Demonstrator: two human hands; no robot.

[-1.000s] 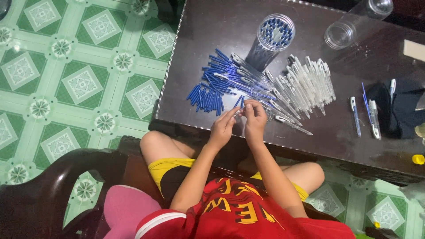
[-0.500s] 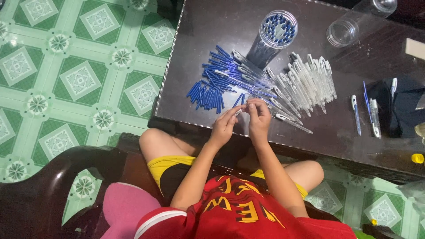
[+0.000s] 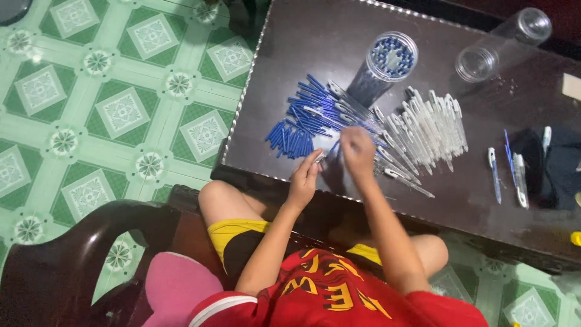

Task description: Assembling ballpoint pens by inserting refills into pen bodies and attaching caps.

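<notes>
I sit at a dark table (image 3: 339,36) strewn with pen parts. My left hand (image 3: 304,177) holds a small pen piece near the table's front edge. My right hand (image 3: 358,152) is blurred and reaches over the pile of pen parts; what its fingers hold cannot be made out. A heap of blue pen caps (image 3: 292,137) and blue refills (image 3: 315,103) lies left of the hands. Clear pen barrels (image 3: 431,124) lie in a row to the right. A clear cylinder (image 3: 387,60) full of blue-capped pens stands behind the pile.
An empty clear cylinder (image 3: 499,45) lies on its side at the back right. A few finished pens (image 3: 507,165) and a dark cloth (image 3: 560,163) lie at the right. Green patterned floor tiles (image 3: 109,109) spread to the left. A dark chair arm (image 3: 72,242) curves at lower left.
Both hands were together over one pen piece near the table's front. Now the right hand has moved away, up toward the pile, while the left stays put.
</notes>
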